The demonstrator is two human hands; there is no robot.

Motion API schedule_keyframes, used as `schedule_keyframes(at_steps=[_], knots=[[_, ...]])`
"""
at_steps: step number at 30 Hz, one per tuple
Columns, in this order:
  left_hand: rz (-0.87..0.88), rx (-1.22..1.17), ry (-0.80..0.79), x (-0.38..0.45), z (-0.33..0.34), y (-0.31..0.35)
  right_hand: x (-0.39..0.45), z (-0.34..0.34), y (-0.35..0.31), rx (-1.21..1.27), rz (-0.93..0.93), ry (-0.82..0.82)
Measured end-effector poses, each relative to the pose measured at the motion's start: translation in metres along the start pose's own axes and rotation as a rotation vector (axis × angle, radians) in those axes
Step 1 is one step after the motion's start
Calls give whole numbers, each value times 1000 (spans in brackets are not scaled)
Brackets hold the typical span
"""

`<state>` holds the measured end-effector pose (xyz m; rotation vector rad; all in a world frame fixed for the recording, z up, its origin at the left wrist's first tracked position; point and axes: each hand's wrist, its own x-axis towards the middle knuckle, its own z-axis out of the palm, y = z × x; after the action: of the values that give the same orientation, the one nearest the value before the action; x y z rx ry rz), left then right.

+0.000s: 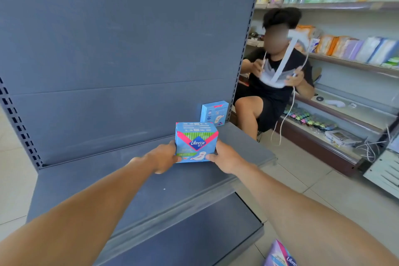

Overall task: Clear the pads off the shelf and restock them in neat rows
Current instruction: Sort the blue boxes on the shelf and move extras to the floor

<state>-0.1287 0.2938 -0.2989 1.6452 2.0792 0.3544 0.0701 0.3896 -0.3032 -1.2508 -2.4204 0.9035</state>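
Note:
A blue Libresse pad box (196, 141) with a pink and green front stands upright on the grey shelf (129, 177). My left hand (163, 155) grips its left side and my right hand (224, 156) grips its right side. A second blue pad box (213, 113) stands at the back right corner of the shelf, against the grey back panel, apart from the held one. A purple Libresse pack (280, 255) lies on the floor at the bottom right, partly behind my right arm.
A lower grey shelf (194, 233) juts out below. A person (274, 84) in black sits at the right handling cords. Wall shelves (345, 62) behind hold packaged goods. Tiled floor (302, 170) lies to the right.

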Motion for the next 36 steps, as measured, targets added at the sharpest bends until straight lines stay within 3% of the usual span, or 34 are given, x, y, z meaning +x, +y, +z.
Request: schedule_keyframes(at_steps=[11,17,22,28,36], knots=[[266,-234,171,-81,15,107,-161,-50,-14,146,142,311],[440,-243,175,-140,50,178,-258,-57,8,212,258,574],[509,-247,114,-173,117,206,-334,-38,43,210,301,714],[511,-212,-100,-196,223,221,-418,14,107,150,453,678],[439,-107,-348,-214,385,204,-498,111,204,249,808,506]])
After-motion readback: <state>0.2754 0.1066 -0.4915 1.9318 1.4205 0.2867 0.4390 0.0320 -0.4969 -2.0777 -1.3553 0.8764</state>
